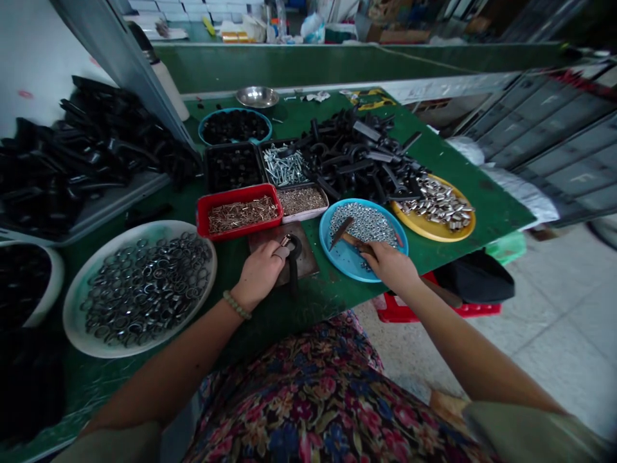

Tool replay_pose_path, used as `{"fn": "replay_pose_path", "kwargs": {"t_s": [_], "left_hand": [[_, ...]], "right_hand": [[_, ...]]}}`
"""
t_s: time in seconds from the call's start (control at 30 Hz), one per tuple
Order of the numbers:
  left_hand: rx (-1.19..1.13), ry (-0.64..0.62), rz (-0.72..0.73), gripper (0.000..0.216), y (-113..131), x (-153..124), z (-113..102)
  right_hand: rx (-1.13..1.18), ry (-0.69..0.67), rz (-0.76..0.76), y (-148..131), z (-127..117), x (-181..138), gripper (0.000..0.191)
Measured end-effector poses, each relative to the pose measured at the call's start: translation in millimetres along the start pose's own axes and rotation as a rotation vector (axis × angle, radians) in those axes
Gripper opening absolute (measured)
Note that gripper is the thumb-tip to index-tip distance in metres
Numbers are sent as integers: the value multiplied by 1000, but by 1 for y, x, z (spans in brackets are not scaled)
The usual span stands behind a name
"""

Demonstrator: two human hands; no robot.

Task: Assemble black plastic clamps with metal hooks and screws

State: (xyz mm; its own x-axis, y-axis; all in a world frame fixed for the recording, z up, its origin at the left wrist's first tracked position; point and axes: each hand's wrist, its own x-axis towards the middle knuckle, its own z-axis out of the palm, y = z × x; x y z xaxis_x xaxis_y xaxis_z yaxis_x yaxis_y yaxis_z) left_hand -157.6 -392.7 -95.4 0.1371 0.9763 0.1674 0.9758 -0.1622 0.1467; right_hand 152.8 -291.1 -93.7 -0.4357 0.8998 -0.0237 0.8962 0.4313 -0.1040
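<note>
My left hand (263, 270) is closed at the edge of a metal plate (308, 258) on the green table, its fingers pinching a black plastic part with a ring-shaped end (294, 257). A small shiny metal piece shows at the fingertips, too small to name. My right hand (389, 262) grips the wooden handle of a hammer (343, 233). The hammer's head hangs over a blue plate (347, 265) that holds many small silver nuts (369, 222).
A red tray (202, 225) of copper-coloured pins, a bin of silver screws (284, 166) and a heap of black parts (361, 151) stand behind. Left is a white basin (77, 321) of metal rings; right, a yellow plate (434, 231) of metal sleeves near the table's edge.
</note>
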Motion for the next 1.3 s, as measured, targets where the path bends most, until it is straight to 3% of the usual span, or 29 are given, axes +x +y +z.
{"fn": "replay_pose_path", "kwargs": {"t_s": [0.1, 0.23, 0.33, 0.47, 0.63, 0.73, 0.93, 1.03, 1.13, 1.23, 1.3], "left_hand": [[21, -23, -8, 17, 2, 2, -1], [44, -33, -13, 17, 4, 2, -2], [45, -34, -1, 16, 4, 2, -2], [-21, -2, -41, 17, 3, 3, -2], [-361, 158, -194, 18, -3, -2, 0], [-476, 220, -216, 17, -7, -10, 4], [-572, 213, -241, 15, -7, -16, 14], [-568, 215, -246, 15, -6, -15, 14], [-556, 201, -236, 17, -5, -15, 12], [-545, 191, -239, 17, -5, -15, 11], [-525, 183, -242, 18, -6, -15, 11]], "right_hand": [[29, -9, 10, 0, 4, -3, 40], [13, 78, -70, 18, 0, 1, 41], [-108, 108, 82, 40, -12, 16, 39], [-231, -7, 246, 53, -22, 44, 37], [-257, -131, 378, 48, -23, 65, 41], [-298, -132, 350, 49, -25, 65, 43], [-407, -59, 272, 41, -35, 65, 39], [-200, 64, 252, 18, -43, 67, 35], [222, 164, 104, -22, -47, 64, 27], [620, 24, -149, -69, -39, 60, 21], [844, -123, -204, -94, -28, 59, 29]]}}
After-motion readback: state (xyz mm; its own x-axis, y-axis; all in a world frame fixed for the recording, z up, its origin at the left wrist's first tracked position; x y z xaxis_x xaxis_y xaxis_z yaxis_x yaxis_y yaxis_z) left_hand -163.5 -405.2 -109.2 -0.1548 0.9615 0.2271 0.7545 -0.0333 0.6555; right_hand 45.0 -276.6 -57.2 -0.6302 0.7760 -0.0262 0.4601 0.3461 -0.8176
